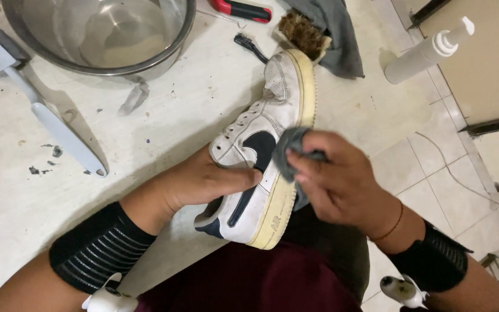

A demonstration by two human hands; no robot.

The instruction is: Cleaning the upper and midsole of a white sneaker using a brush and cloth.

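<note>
A white sneaker (272, 115) with a dark side mark and a yellowed sole lies on its side, heel toward me, over my lap and the edge of the white tabletop (163, 110). My left hand (203, 180) grips it at the ankle opening, thumb pressed on the side panel. My right hand (336, 179) pinches a small grey cloth (289, 151) against the sneaker's side near the sole. Both forearms wear black wrist bands.
A steel bowl (102, 34) stands at the back left, a long-handled white brush (47, 110) beside it. A bristle brush (302, 33) on a grey rag (336, 29), a small black brush (249, 46), a red-handled tool (241, 8), and a white pump bottle (428, 52) lie beyond the shoe.
</note>
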